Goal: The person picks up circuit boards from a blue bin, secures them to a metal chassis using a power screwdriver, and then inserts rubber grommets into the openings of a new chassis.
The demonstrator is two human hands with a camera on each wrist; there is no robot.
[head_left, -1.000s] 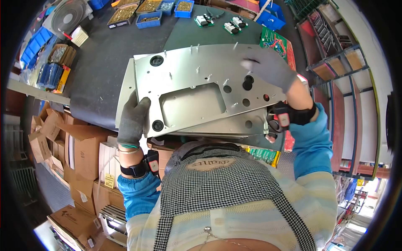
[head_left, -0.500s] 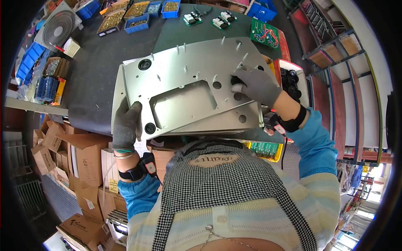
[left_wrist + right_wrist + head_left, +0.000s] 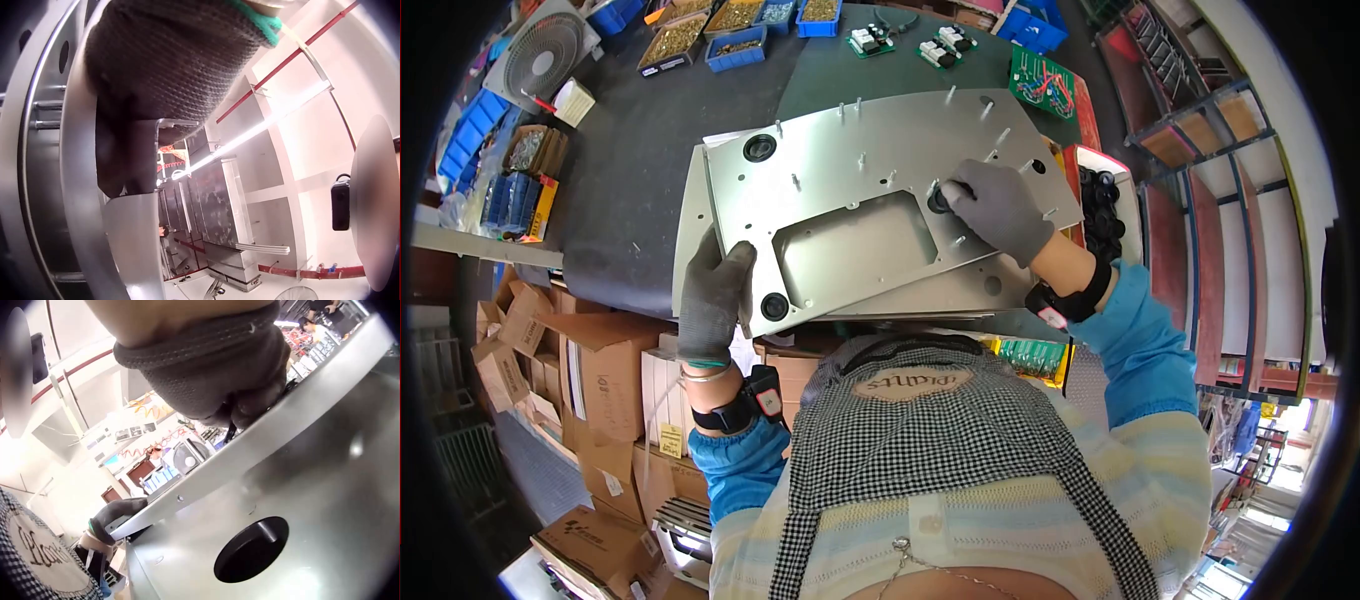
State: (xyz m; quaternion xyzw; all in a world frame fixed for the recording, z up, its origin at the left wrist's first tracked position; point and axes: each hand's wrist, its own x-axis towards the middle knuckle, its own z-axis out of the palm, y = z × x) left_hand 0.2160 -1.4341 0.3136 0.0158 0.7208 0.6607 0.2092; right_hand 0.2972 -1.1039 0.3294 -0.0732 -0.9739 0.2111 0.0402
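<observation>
A silvery metal panel [image 3: 830, 150] with a rectangular cutout and several upright studs lies tilted across other sheet metal [image 3: 960, 287]. My gloved left hand [image 3: 715, 295] grips its left edge, thumb on top. In the left wrist view, the glove [image 3: 169, 62] wraps over the metal edge. Near the panel's right side, my gloved right hand [image 3: 1003, 208] pinches a black rubber grommet [image 3: 939, 199] at a round hole, fingers curled down onto it. Two black grommets sit in the panel's left holes, one at the upper corner [image 3: 760, 148] and one at the lower [image 3: 774, 306].
A white box of black rubber parts [image 3: 1103, 210] stands right of the panel. Green circuit boards [image 3: 1040, 82] lie at the back right. Blue bins [image 3: 737, 50] of small hardware and a fan [image 3: 545, 62] line the back left. Cardboard boxes [image 3: 610, 370] are stacked below left.
My right hand has come down from over the panel's upper right, and has moved left with a black grommet to a hole beside the cutout. The left hand keeps its grip.
</observation>
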